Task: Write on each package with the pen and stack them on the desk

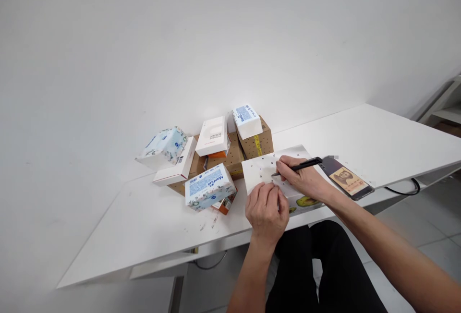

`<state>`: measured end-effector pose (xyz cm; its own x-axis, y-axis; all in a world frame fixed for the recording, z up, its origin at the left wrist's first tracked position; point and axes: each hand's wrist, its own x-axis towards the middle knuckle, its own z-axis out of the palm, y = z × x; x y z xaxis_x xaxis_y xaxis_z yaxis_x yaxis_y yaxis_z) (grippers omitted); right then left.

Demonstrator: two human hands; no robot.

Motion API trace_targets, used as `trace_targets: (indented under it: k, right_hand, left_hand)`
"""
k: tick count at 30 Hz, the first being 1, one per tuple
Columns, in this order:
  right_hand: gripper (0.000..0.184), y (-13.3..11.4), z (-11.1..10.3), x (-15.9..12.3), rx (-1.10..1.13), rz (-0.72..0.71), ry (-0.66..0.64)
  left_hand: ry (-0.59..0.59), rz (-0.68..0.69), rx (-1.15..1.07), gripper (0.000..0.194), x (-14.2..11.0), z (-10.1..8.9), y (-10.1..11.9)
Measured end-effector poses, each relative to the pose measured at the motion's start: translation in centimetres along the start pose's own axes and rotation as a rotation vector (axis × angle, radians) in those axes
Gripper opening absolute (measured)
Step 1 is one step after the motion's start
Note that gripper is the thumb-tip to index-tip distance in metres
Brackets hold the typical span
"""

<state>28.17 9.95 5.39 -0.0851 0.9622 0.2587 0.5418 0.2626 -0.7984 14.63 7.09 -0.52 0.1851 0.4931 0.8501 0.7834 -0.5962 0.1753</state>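
A black pen [306,164] is gripped by my right hand [299,174], its tip down at a white box [255,169] marked with small scattered circles. Avocado pictures [306,201] show on the box's near side. My left hand [266,210] is closed, its fingers curled over the box's near left part and holding it. Both hands sit close together, the left one nearer to me. A phone [345,178] with a lit screen showing a cartoon figure lies just right of the box, near my right forearm.
Left of the box, tissue packs [209,187] and a power bank box [212,135] are piled on brown cardboard boxes [264,140]. The white table [144,226] meets a wall behind. A black cable [405,191] hangs at its right front edge.
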Motion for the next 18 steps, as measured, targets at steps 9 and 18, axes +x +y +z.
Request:
trace_targets:
  k: [9, 18]
  right_hand:
    - [0.033, 0.5, 0.1, -0.2, 0.148, 0.012, 0.084]
    - [0.028, 2.4, -1.6, -1.0, 0.366, -0.055, 0.689]
  left_hand:
    - [0.006, 0.004, 0.002, 0.015, -0.1, 0.1, 0.0]
    - [-0.02, 0.011, 0.011, 0.012, 0.4, 0.0, -0.5]
